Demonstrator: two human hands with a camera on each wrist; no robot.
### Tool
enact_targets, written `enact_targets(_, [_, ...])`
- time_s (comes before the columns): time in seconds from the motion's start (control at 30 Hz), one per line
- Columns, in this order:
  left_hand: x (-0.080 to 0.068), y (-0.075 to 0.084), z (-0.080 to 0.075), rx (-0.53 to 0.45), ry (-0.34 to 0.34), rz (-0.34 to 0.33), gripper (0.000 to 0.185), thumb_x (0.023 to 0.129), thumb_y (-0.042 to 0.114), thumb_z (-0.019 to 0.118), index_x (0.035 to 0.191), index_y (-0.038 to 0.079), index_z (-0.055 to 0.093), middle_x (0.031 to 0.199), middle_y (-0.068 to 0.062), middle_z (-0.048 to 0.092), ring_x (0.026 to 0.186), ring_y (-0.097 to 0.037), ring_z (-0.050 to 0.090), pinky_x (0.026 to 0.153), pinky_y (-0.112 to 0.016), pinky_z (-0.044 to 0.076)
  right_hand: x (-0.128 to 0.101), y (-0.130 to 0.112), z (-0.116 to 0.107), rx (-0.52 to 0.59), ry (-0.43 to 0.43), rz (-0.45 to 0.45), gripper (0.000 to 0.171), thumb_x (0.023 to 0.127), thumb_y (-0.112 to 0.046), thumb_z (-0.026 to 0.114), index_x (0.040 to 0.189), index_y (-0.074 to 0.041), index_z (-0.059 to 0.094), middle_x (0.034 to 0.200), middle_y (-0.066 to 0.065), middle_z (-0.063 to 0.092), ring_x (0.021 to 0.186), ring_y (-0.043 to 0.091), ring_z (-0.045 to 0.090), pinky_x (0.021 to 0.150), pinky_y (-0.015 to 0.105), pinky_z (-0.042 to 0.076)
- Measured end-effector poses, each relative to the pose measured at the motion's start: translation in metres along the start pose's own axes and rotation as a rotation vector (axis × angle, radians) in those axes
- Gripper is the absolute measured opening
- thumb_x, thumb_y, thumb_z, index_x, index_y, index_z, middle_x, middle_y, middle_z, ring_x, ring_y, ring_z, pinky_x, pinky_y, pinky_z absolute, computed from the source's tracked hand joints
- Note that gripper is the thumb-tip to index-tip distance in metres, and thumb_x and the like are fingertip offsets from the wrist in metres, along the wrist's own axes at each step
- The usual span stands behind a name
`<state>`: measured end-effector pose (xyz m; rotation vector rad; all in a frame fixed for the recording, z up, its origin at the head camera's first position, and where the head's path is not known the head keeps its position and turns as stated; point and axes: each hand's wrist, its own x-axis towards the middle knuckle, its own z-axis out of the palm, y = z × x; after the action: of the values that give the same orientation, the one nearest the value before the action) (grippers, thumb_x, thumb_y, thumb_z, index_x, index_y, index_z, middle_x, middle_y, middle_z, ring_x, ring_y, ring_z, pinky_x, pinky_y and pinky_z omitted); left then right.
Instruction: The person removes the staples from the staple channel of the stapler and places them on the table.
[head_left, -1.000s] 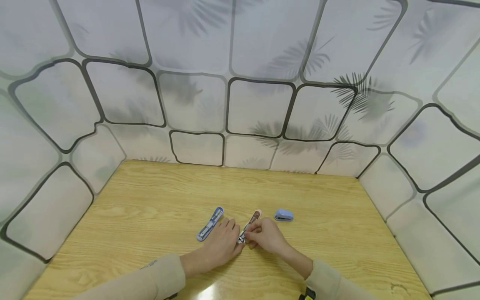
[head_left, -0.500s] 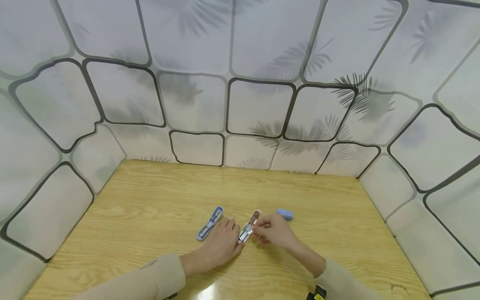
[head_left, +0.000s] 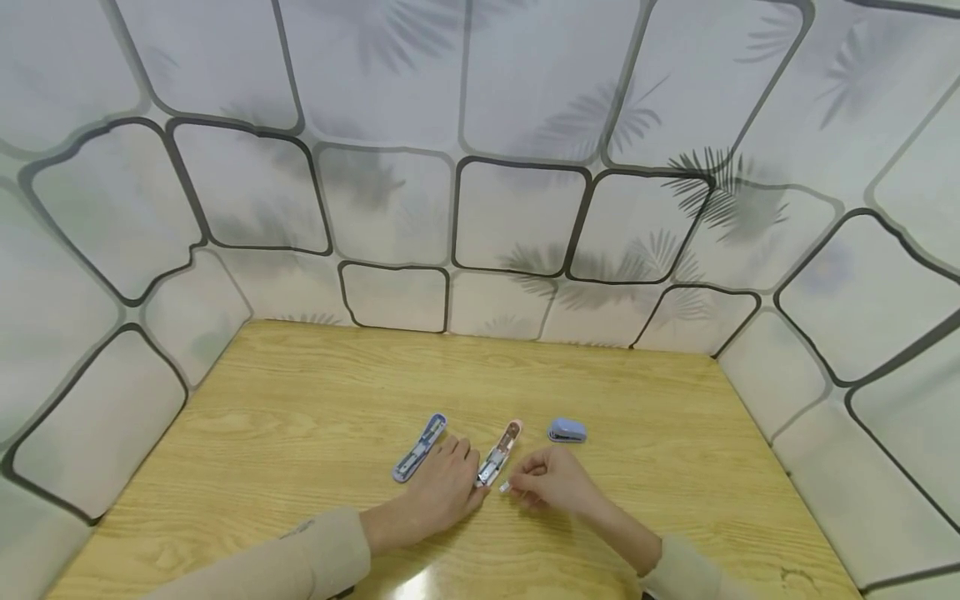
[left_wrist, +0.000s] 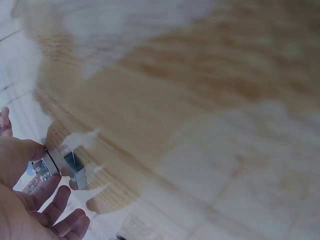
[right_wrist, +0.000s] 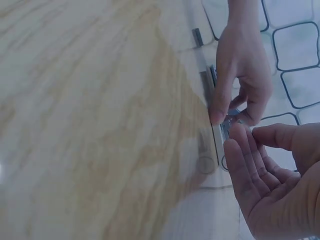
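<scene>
An opened stapler (head_left: 495, 458), white with a pinkish far end and metal inside, lies on the table. My left hand (head_left: 444, 477) grips its near end; in the left wrist view, the thumb and fingers of the left hand (left_wrist: 30, 185) are on either side of that end. Right of the stapler, my right hand (head_left: 555, 481) pinches a small, pale strip of staples (head_left: 505, 487) just above the table. The right wrist view shows the right hand (right_wrist: 275, 180) with thumb and fingertips close together; the strip is hard to make out there.
A second opened stapler (head_left: 420, 447), blue-grey, lies just left of my left hand. A small blue closed stapler (head_left: 567, 430) sits beyond my right hand. The glossy wooden table (head_left: 322, 383) is enclosed by patterned cloth walls (head_left: 393, 208).
My right hand has drawn away from the stapler, right and then slightly nearer, and the strip of staples now shows at its fingertips. The left hand has stayed put.
</scene>
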<state>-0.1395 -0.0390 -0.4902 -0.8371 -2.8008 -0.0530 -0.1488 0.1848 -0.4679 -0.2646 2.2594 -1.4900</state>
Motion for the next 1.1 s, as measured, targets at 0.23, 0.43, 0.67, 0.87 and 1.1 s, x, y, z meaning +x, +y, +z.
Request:
enact_targets(0.23, [0.000, 0.002, 0.002, -0.021, -0.002, -0.007, 0.039, 0.092, 0.049, 0.077, 0.095, 0.012, 0.063, 0.084, 0.003, 0.053, 0.080, -0.012, 0.047, 0.073, -0.027, 0.048, -0.004, 0.012, 0.010, 0.032, -0.056, 0.033, 0.016, 0.097, -0.010, 0.072, 0.096, 0.006, 0.075, 0.080, 0.013, 0.079, 0.056, 0.006, 0.067, 0.050, 0.020, 0.055])
enact_targets(0.43, [0.000, 0.002, 0.002, -0.013, 0.000, -0.011, 0.039, 0.092, 0.048, 0.077, 0.094, 0.012, 0.063, 0.084, 0.003, 0.052, 0.079, -0.012, 0.046, 0.071, -0.026, 0.046, -0.006, 0.017, 0.015, 0.035, -0.067, 0.081, 0.015, 0.097, -0.011, 0.072, 0.094, 0.003, 0.076, 0.075, 0.005, 0.078, 0.053, 0.005, 0.067, 0.049, 0.019, 0.054])
enact_targets(0.67, [0.001, 0.003, 0.003, -0.010, 0.004, -0.008, 0.039, 0.092, 0.049, 0.077, 0.093, 0.013, 0.062, 0.083, 0.004, 0.052, 0.079, -0.012, 0.046, 0.070, -0.026, 0.046, -0.004, 0.020, 0.017, 0.052, -0.070, 0.112, 0.015, 0.097, -0.011, 0.073, 0.096, 0.004, 0.075, 0.073, 0.004, 0.077, 0.050, 0.004, 0.067, 0.050, 0.021, 0.057])
enact_targets(0.87, [0.000, 0.002, 0.001, -0.010, 0.004, -0.007, 0.039, 0.092, 0.048, 0.077, 0.095, 0.012, 0.064, 0.084, 0.003, 0.055, 0.080, -0.013, 0.049, 0.073, -0.027, 0.049, -0.006, 0.017, 0.010, -0.040, -0.021, 0.050, 0.017, 0.095, -0.016, 0.077, 0.099, 0.001, 0.076, 0.076, 0.005, 0.076, 0.052, 0.006, 0.065, 0.050, 0.022, 0.055])
enact_targets(1.1, [0.000, 0.002, 0.001, 0.014, 0.010, -0.003, 0.040, 0.092, 0.050, 0.076, 0.096, 0.012, 0.065, 0.084, 0.003, 0.055, 0.079, -0.012, 0.048, 0.072, -0.026, 0.048, -0.014, 0.008, -0.002, -0.301, 0.100, -0.099, 0.018, 0.094, -0.022, 0.077, 0.101, -0.005, 0.077, 0.081, 0.002, 0.074, 0.060, 0.009, 0.064, 0.052, 0.022, 0.052])
